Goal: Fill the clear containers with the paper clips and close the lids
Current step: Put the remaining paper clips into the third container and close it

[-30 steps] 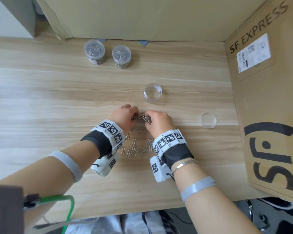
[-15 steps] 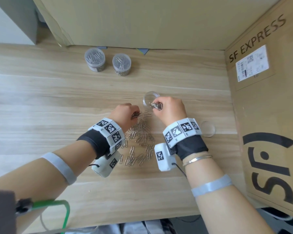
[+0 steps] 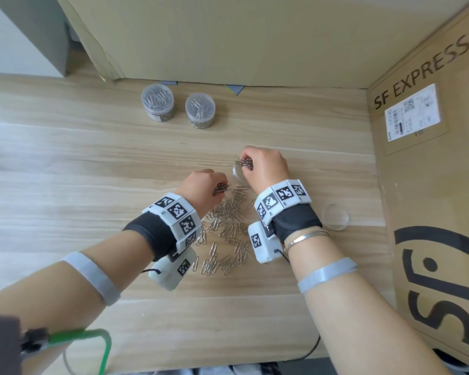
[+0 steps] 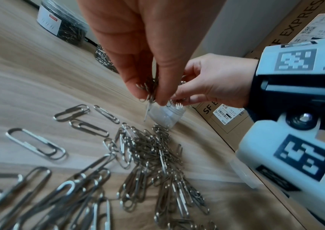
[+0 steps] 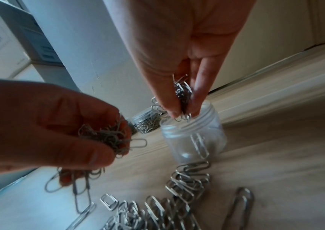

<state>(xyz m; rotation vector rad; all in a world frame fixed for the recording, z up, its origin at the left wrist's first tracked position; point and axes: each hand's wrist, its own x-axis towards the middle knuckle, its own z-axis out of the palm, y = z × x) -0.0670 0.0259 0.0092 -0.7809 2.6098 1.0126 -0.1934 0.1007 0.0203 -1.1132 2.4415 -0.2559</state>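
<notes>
Now, from the head view, the right hand (image 3: 266, 165) sits just right of the frame's centre, its fingers pinched round a clump of paper clips (image 3: 244, 163) directly over the mouth of the open clear container (image 3: 237, 174). The left hand (image 3: 198, 186) lies just below and left of it, fingers curled on a second bunch (image 3: 222, 188). Below both hands a loose pile of clips (image 3: 228, 228) spreads on the wooden table (image 3: 65, 185). A clear lid (image 3: 335, 216) lies flat at centre right, near the cardboard box (image 3: 431, 185). Two closed, filled containers (image 3: 157, 105) stand side by side in the upper middle.

From the left wrist view, the left hand's fingertips (image 4: 136, 90) squeeze their bunch at upper centre, one clip dangling; the open container (image 4: 166, 116) shows just beyond, under the right hand (image 4: 212, 84).

From the right wrist view, the right hand's fingertips (image 5: 169, 109) hold their clips at the container's rim (image 5: 193, 123), and one clip leans inside it; the left hand (image 5: 49, 129) grips its tangle at left
</notes>
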